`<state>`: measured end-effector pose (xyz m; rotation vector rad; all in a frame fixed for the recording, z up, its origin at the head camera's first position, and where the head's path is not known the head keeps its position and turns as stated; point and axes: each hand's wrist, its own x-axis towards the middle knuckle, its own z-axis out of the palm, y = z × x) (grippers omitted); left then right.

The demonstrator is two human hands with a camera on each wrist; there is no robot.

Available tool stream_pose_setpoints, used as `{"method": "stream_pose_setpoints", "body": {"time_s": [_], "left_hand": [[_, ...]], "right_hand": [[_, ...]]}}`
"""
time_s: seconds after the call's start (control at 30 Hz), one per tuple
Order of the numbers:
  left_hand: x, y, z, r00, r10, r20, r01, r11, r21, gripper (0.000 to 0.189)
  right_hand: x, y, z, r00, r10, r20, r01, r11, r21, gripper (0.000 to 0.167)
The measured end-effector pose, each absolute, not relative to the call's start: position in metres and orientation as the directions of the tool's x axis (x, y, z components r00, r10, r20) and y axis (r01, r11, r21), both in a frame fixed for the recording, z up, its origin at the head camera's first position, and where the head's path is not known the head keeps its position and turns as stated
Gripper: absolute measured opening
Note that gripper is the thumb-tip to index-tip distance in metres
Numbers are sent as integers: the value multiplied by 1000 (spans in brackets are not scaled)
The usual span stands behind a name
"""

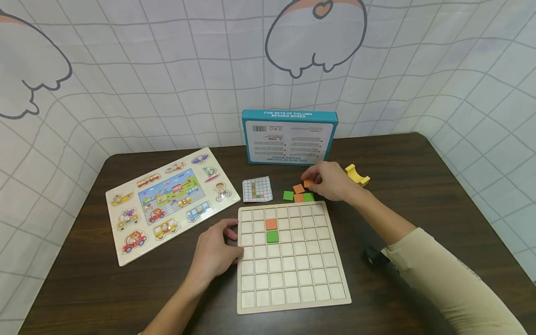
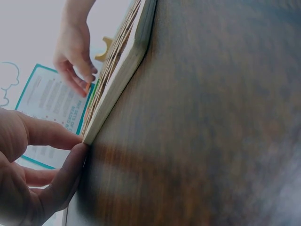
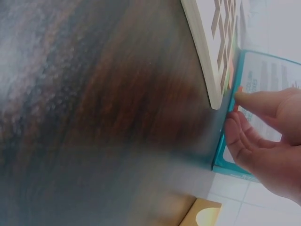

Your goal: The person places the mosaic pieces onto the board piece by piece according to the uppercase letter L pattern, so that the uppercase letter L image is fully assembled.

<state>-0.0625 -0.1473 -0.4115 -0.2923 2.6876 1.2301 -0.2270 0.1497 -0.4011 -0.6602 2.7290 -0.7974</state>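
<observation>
A pale wooden grid board [image 1: 289,265] lies flat on the table, with one orange tile [image 1: 271,224] directly above one green tile [image 1: 272,236] in its cells. My left hand [image 1: 215,251] rests at the board's left edge, thumb and forefinger touching the rim, spread apart along it. Behind the board, my right hand [image 1: 328,180] pinches an orange tile [image 3: 238,96] between thumb and fingers. Several loose orange and green tiles, among them a green tile [image 1: 288,195], lie close to that hand. A small pattern card [image 1: 262,184] with a printed coloured grid lies left of the tiles.
A teal and white box [image 1: 289,137] stands upright at the back. A vehicle picture puzzle [image 1: 138,186] lies on the left of the dark table [image 1: 418,186]. Right of my right hand is a yellow curved block [image 1: 356,175]. A black object [image 1: 374,256] sits near the right sleeve.
</observation>
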Motion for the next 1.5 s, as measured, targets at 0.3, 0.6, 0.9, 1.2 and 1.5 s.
{"method": "stream_pose_setpoints", "body": {"time_s": [0.3,0.6,0.9,1.2,1.5], "left_hand": [[-63,-147,-412,-968,-100,-230,-240,643,728,65],[-64,-147,-413,-969,-98,-225,-234,642,730,66],[-64,-147,-413,-967,-103,-234,-244,645,724,66],[-63,-148,-413,-967,-102,-234,-242,653,718,67],[-63,-149,-413,-968,-99,-230,-238,656,716,67]], "right_hand": [[-222,149,-395,-876,-476,-76,-363,756,-546,25],[-219,149,-394,-874,-481,-65,-375,755,-538,26],[-214,148,-393,-869,-491,-58,-381,741,-553,28],[-203,142,-391,-863,-504,-34,-396,716,-575,27],[-193,135,-389,-856,-516,-46,-394,706,-588,27]]}}
